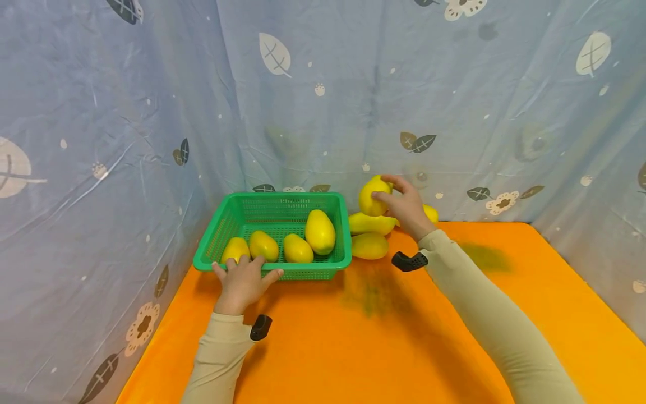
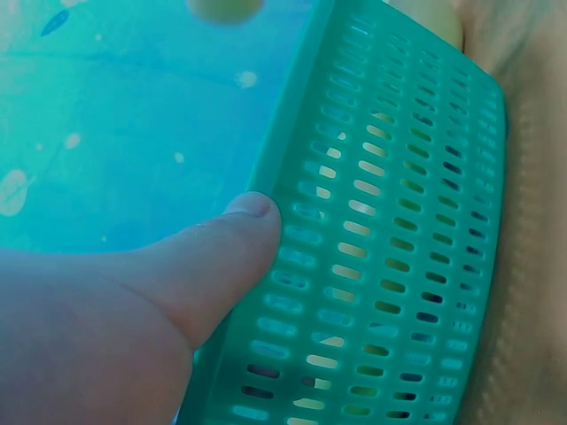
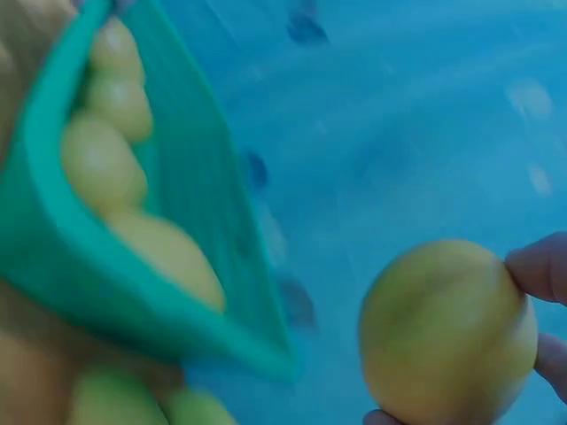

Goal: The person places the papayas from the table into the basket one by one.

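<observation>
A green plastic basket (image 1: 217, 221) with slotted walls holds several yellow mangoes, the largest mango (image 1: 320, 232) at its right end. My left hand (image 1: 243, 283) grips the basket's near rim: its fingers reach over the edge, and in the left wrist view the thumb (image 2: 226, 248) rests against the rim. Beyond the basket's right side, my right hand (image 1: 406, 206) holds a yellow mango (image 1: 370, 196) in the air between thumb and fingers. In the right wrist view the held mango (image 3: 443, 332) shows a greenish patch.
Right of the basket, more mangoes lie on the orange tabletop (image 1: 313, 336), among them a long mango (image 1: 370, 223) and a greener mango (image 1: 370, 246). One more yellow mango (image 1: 430, 213) is partly hidden behind my right hand. A patterned curtain (image 1: 323, 112) closes off the back and sides.
</observation>
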`<state>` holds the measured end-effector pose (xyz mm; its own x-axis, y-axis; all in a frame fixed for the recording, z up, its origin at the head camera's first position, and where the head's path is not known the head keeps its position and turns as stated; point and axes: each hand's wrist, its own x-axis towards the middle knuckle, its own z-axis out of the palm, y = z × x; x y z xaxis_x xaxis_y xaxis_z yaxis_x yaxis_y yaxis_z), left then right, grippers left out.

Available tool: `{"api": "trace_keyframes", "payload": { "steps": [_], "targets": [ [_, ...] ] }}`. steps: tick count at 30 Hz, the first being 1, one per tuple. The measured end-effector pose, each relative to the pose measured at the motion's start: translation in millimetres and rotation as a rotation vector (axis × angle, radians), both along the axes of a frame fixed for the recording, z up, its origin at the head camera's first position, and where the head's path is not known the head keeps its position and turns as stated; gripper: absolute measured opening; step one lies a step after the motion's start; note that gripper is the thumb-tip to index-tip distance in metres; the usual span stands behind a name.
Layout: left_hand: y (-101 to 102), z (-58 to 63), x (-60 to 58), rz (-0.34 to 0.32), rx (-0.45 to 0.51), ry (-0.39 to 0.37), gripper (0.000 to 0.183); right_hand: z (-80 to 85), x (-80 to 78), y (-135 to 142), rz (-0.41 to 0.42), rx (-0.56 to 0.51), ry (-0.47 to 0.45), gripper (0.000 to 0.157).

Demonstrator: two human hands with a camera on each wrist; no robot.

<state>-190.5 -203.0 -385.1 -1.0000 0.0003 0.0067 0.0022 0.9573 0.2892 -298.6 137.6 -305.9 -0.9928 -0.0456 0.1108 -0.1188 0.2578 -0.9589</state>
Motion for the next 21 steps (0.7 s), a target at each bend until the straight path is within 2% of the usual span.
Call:
{"api": "trace_keyframes", "payload": {
  "steps": [4, 8, 14, 18, 21],
  "targets": [
    [1, 0.3, 0.1, 0.007, 0.000, 0.005, 0.066, -11.9, 9.9, -46, 0.134, 0.033, -0.026, 0.060],
    [4, -1.1, 0.1, 0.003, 0.000, -0.002, 0.067, -29.9, 18.0, -82, 0.215, 0.100, -0.050, 0.057],
    [4, -3.3, 2.2, 0.006, 0.005, -0.014, 0.066, -56.4, 24.7, -111, 0.252, 0.247, -0.102, 0.056],
    [3, -1.3, 1.5, 0.005, 0.000, -0.009, 0.066, -65.7, 27.0, -120, 0.249, 0.378, -0.069, 0.056],
    [2, 0.7, 0.6, 0.010, -0.005, -0.008, 0.066, -65.8, 27.9, -126, 0.257, 0.440, -0.037, 0.057]
  ]
}}
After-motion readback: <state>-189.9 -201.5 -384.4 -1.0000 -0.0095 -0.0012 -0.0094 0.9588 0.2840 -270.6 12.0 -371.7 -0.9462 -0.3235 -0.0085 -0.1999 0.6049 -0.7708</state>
